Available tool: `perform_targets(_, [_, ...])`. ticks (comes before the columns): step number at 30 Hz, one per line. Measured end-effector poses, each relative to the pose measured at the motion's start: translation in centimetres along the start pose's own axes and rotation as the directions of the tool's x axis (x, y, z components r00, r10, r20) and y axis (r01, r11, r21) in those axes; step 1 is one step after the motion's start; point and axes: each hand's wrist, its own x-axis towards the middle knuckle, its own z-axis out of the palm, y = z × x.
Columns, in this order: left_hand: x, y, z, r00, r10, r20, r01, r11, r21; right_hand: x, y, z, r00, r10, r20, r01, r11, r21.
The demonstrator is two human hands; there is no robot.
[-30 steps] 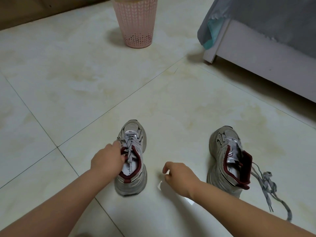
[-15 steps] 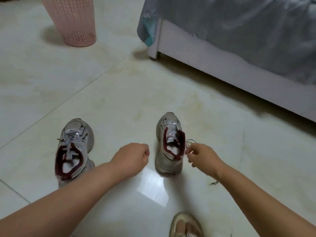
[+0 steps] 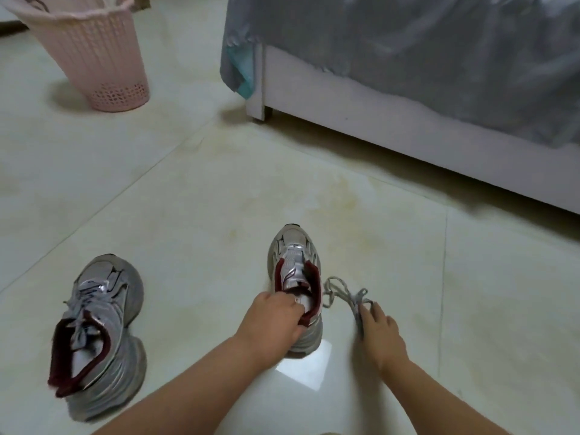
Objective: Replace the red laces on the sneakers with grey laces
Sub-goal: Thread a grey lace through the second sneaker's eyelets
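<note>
Dim, soft indoor light; white glare patch on floor tile [image 3: 306,368]; edges perhaps slightly blurred.

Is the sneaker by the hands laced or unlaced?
Unlaced: the right sneaker shows bare eyelets, and a grey lace lies loose on the floor beside it.

Pale glossy floor tiles [image 3: 188,189] are reflecting a bright patch of light; a pink plastic basket [image 3: 94,58] is standing far left, a grey-covered bed [image 3: 408,89] is filling the upper right
</note>
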Motion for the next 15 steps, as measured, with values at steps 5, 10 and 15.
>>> perform_targets(5, [0.3, -0.1, 0.0, 0.999, 0.007, 0.041, -0.011, 0.996, 0.084, 0.5, -0.4, 0.4, 0.999, -0.040, 0.021, 0.041, 0.995, -0.090])
perform_targets(10, [-2.2, -1.2, -0.7, 0.998, 0.061, 0.023, -0.063, 0.992, 0.107, 0.2, -2.7, -2.7, 0.994, -0.110, -0.008, 0.110, 0.983, 0.147])
perform_targets(15, [-6.1, -3.1, -0.9, 0.994, 0.112, 0.002, -0.112, 0.989, 0.101, -2.2, -8.0, -7.7, 0.976, -0.202, -0.081, 0.215, 0.831, 0.513])
